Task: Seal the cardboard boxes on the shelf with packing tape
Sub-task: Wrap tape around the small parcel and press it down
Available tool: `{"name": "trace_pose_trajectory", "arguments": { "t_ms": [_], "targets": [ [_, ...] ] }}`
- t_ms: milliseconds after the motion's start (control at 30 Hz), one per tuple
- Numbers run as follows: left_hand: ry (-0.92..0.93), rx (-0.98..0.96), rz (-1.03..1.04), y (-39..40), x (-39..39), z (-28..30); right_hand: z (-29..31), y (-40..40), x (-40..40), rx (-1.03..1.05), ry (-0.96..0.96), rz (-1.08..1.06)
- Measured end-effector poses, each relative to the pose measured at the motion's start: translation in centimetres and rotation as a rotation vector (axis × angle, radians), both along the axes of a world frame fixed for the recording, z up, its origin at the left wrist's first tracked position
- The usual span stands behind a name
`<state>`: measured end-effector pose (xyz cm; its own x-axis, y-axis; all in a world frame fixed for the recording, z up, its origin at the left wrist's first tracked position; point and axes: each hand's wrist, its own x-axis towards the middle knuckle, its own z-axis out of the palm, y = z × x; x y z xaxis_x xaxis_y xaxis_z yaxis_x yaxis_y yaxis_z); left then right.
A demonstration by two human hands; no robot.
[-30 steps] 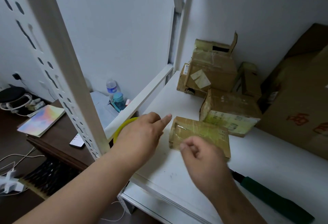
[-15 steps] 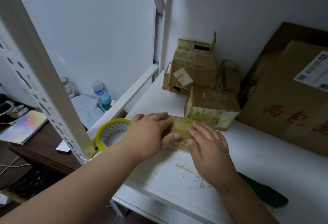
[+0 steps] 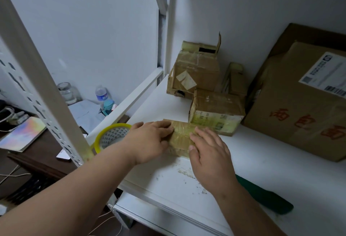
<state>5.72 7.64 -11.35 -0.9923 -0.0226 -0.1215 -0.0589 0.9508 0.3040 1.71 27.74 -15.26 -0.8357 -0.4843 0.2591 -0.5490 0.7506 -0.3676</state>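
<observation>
Small flat box (image 3: 182, 138) sits near the shelf (image 3: 280, 179) front edge, left hand (image 3: 149, 140) and right hand (image 3: 209, 153) pressing flat on top, fingers straight. Looks light, stiff, glossy with tape; I'd grab the side edges.

Flat box (image 3: 182, 134) half under hands

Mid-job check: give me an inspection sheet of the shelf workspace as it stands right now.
Surface: white shelf, crumbs and scuffs near its front edge.
Job's things: small flat box under both hands, glossy with tape; taped box right behind it; more boxes stacked at the wall; big carton at right.
Clutter: yellow-rimmed racket at the shelf's left edge; green handle on the shelf.
Hands: left hand and right hand rest flat on the small box.
Cables: white cords by the desk.
Surroundings: desk below left with bottle, jar, notebook.
</observation>
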Motion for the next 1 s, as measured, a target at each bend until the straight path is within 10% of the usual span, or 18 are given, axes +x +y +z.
{"name": "trace_pose_trajectory", "arguments": {
  "t_ms": [433,700,900,1000],
  "targets": [
    [0.126,-0.166,0.006,1.6,0.3,-1.5,0.5,1.2,-0.3,0.018,-0.098,0.076],
    [0.210,-0.077,0.124,3.0,0.3,-0.8,1.7,1.7,-1.0,-0.222,-0.476,-0.078],
    [0.495,0.362,0.272,4.0,1.9,1.5,3.9,4.4,-0.8,-0.421,-0.500,-0.014],
    [0.536,0.976,0.345,4.6,2.8,3.1,4.6,6.2,-0.3,-0.625,-0.612,0.026]
  ]
}}
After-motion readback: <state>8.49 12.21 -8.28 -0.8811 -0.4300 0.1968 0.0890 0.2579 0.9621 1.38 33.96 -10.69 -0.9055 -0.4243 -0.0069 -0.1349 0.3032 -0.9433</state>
